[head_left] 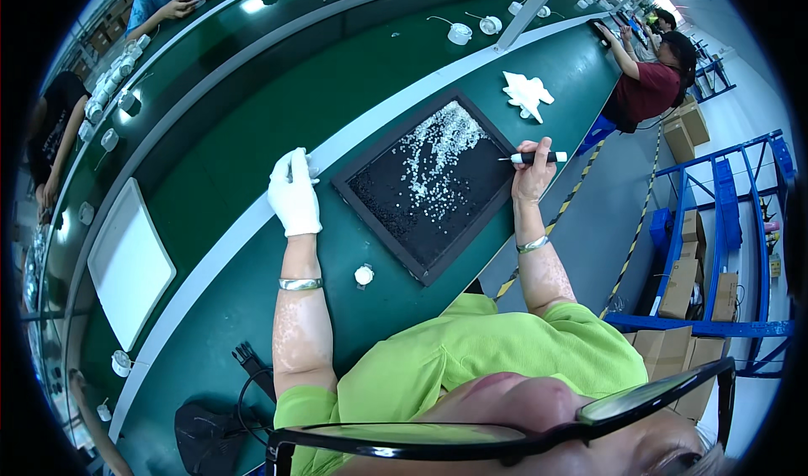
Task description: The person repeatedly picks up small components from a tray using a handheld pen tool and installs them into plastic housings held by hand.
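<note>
Left hand (295, 191) wears a white glove and sits on the green counter (252, 308), just left of the black tray (425, 186), at the pale strip along the belt edge. Its fingers are curled around something small and white; can't tell what it is. Right hand (530, 177) is bare, closed on a pen-like tool (535, 157) with a black body and white ends. The tool lies roughly level, tip pointing left over the tray's right edge. The tray is square with a dark frame and sits turned diamond-wise on the counter between the two hands. Inside it is a scatter of small white parts (433, 160), dense in the far corner and thinning toward the middle; the near half is mostly bare black. A small round white part (364, 275) sits alone on the counter just near of the tray's left side. A crumpled white glove (527, 93) lies farther out, beyond the tray's far-right edge. A white rectangular tray (129, 261) rests on the darker belt well to the left. Both wrists carry metal bangles. Another person in a red top (652, 89) works at the far right end of the counter.
</note>
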A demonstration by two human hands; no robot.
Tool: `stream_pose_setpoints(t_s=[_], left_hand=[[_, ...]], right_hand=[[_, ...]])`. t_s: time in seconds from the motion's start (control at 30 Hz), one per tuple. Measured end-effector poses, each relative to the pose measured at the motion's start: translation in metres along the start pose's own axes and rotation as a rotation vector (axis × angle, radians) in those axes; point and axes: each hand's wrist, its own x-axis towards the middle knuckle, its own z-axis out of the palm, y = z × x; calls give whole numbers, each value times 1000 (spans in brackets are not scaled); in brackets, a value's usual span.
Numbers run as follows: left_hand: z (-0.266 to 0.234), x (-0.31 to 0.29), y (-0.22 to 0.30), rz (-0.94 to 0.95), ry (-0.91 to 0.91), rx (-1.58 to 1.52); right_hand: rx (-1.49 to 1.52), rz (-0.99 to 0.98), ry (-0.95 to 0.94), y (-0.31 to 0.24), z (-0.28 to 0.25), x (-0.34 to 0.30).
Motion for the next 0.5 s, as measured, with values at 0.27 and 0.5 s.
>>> stream_pose_setpoints(t_s=[0.27, 0.5], left_hand=[[-1, 0, 0, 33, -2, 7], [-1, -1, 2, 14, -3, 2]], right_hand=[[23, 2, -15, -2, 1, 0], [20, 1, -5, -1, 1, 0]])
